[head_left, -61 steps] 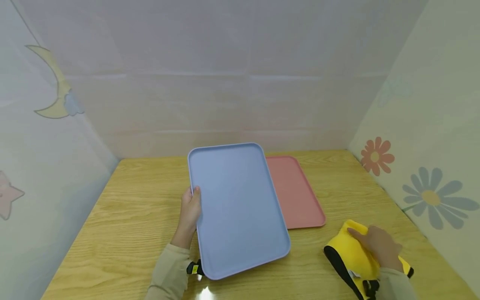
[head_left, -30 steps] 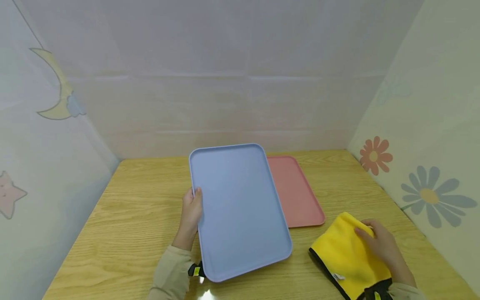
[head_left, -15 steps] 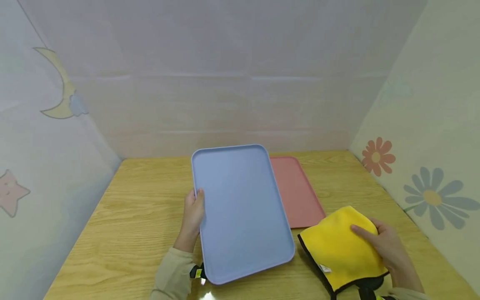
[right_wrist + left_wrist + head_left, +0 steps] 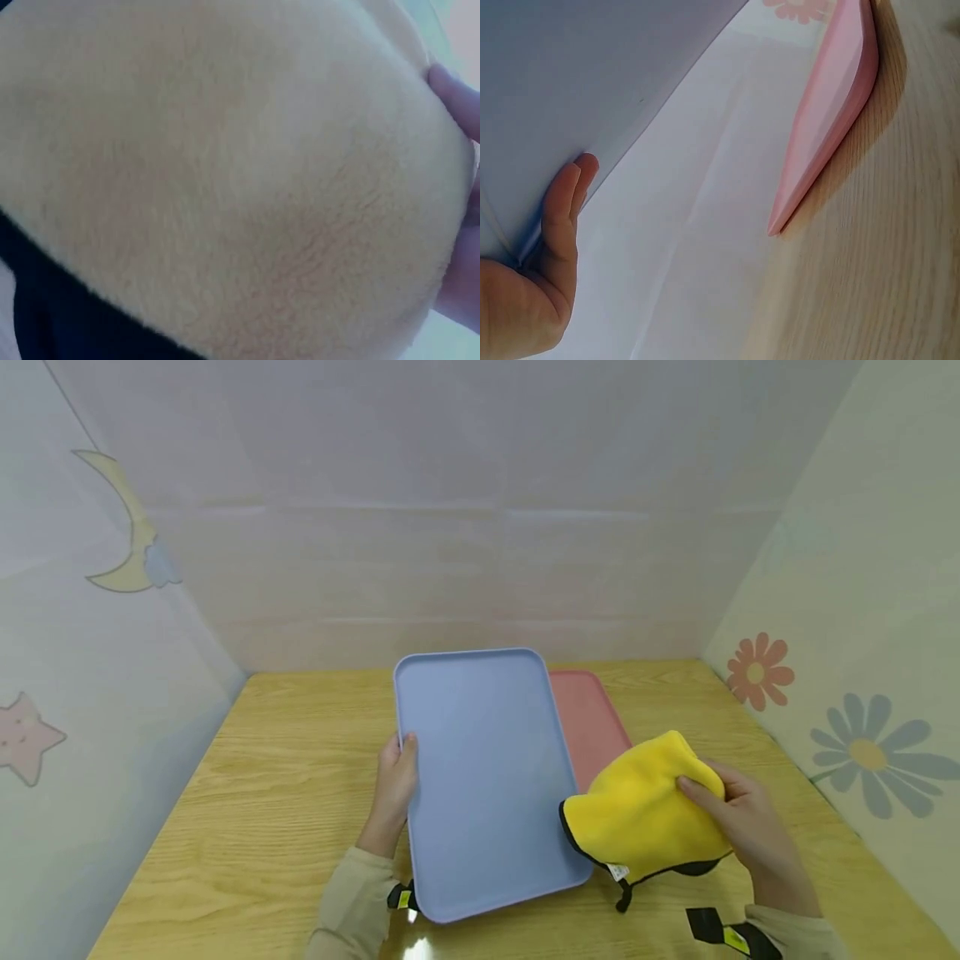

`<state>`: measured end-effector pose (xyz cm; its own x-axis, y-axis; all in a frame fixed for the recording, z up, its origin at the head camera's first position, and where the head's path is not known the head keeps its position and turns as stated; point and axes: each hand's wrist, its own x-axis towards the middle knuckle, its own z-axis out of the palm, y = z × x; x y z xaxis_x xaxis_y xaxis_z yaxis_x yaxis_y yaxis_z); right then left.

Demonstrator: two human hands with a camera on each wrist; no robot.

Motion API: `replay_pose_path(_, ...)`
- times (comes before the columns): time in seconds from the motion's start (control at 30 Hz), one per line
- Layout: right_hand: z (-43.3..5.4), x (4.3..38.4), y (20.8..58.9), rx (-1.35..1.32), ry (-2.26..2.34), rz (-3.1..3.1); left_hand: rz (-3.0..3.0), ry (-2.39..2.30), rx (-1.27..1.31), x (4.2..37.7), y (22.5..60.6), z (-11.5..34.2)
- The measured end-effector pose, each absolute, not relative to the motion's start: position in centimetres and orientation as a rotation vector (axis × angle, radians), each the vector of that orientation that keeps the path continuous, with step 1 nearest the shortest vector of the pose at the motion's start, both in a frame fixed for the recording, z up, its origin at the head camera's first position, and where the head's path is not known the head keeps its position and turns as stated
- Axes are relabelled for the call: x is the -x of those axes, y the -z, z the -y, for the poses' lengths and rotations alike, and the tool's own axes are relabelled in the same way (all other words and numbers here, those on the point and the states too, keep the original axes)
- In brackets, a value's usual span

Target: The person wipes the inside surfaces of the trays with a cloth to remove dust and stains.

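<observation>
My left hand (image 4: 395, 781) grips the left edge of a light blue tray (image 4: 487, 760), thumb on the inner face and fingers behind it. The tray is held tilted up above the table, its inside facing me. In the left wrist view the fingers (image 4: 561, 202) bend round the tray's edge. My right hand (image 4: 746, 818) pinches a yellow cleaning cloth (image 4: 637, 810) with black edging and a small white tag. The cloth hangs in front of the tray's lower right corner, overlapping it in the head view. Close up, its fluffy surface (image 4: 225, 180) fills the right wrist view.
A pink tray (image 4: 588, 722) lies flat on the wooden table (image 4: 300, 760), partly hidden behind the blue tray and the cloth. Pale printed sheets (image 4: 480, 568) wall in the table at the back and both sides.
My right hand has lifted the cloth off the table at the right and brought it leftward and up to the blue tray. The left hand keeps its grip, the tray shifting slightly right in view.
</observation>
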<state>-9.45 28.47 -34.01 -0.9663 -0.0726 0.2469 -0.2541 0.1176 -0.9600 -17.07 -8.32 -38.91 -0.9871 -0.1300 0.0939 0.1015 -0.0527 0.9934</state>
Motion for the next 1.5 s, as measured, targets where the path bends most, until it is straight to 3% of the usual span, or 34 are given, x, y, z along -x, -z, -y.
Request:
replay_pose_path(0.43, -21.5, 14.0, 33.2, -0.595, -2.051, 2.136, 2.033, 2.226, 0.034, 17.7, 38.4, 6.9)
replay_pose_path(0.67, -19.1, 15.6, 33.3, -0.373, -2.161, 2.104, 2.049, 2.202, 0.081, 17.4, 38.5, 6.0)
replay_pose_path(0.87, -18.0, 16.4, 33.4, -0.377, -2.137, 2.093, 2.088, 2.183, 0.131, 17.3, 38.9, 5.4)
replay_pose_path(1.23, -15.0, 18.3, 30.9, -0.346, -1.491, 2.555, 2.091, 2.207, 0.198, 17.0, 38.6, 4.9)
replay_pose_path(1.5, -12.1, 21.5, 28.4, -0.431, -1.376, 2.71, 2.051, 2.209, 0.241, 17.4, 38.3, 4.7)
